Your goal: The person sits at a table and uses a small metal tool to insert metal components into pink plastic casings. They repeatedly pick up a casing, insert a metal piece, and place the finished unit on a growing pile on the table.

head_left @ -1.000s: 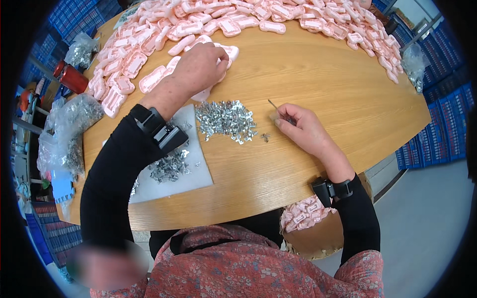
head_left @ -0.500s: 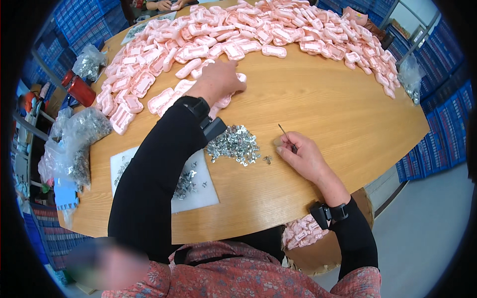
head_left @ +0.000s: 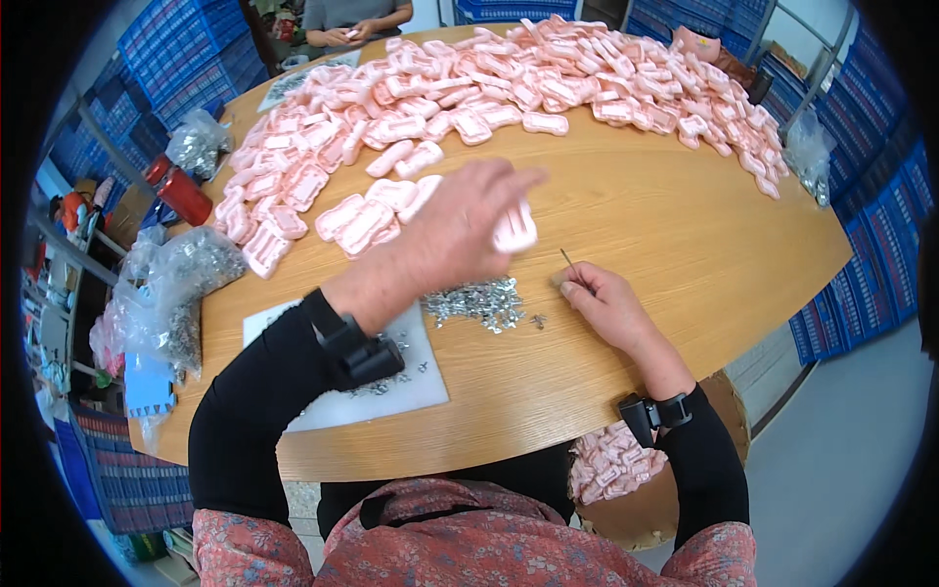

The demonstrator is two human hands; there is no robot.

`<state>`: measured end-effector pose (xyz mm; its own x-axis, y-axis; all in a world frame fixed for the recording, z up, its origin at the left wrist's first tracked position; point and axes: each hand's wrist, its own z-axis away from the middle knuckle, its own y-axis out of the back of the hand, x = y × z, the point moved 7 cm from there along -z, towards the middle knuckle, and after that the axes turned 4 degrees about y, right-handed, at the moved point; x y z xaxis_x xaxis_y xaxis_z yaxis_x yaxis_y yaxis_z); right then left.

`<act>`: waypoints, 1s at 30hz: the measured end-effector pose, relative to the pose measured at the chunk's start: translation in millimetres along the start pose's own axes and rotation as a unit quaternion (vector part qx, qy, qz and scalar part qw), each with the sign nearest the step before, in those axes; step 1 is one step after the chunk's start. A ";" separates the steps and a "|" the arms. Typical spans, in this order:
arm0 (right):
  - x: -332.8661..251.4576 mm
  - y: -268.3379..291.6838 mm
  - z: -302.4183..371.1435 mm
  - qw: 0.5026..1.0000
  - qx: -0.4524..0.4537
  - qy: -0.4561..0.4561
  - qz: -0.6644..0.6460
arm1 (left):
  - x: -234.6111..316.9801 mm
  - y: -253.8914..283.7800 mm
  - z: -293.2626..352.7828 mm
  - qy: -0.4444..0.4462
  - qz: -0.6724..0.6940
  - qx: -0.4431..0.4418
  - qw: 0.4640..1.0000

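My left hand (head_left: 455,220), slightly smeared by motion, is above the middle of the table with a pink plastic shell (head_left: 515,229) in its grip. The shell is shallow, with rounded ends. My right hand (head_left: 603,301) rests at the right, closed round a thin dark metal tool (head_left: 567,259) whose tip points up and away; its exact kind does not show. Beneath my left hand lies a heap of small shiny metal clips (head_left: 489,305), partly hidden. A couple of small darker pieces (head_left: 538,320) lie between the heap and my right hand.
A large pile of pink shells (head_left: 469,93) covers the far side; several loose ones (head_left: 367,223) lie nearer. A white foam sheet (head_left: 416,377) holds more metal bits. Bags of metal parts (head_left: 191,284) and a red jar (head_left: 181,193) line the left. Across sits another person (head_left: 357,20).
My left hand has drawn back from the loose shells toward me and to the right, now carrying a pink shell. My right hand stays nearly in place. The view has shifted slightly.
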<state>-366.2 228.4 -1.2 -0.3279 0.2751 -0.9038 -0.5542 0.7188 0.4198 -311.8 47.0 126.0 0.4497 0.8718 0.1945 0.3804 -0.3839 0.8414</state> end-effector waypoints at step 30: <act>-47.5 -29.6 74.0 0.986 0.131 -0.008 0.100 | 67.6 -9.6 211.0 0.394 0.737 -0.046 0.547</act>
<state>-277.6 241.3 23.2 -0.3970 0.4370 -0.8071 -0.2613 0.7892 0.5558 -114.5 45.4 24.7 -0.2895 -0.4896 0.8225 0.0153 -0.8615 -0.5075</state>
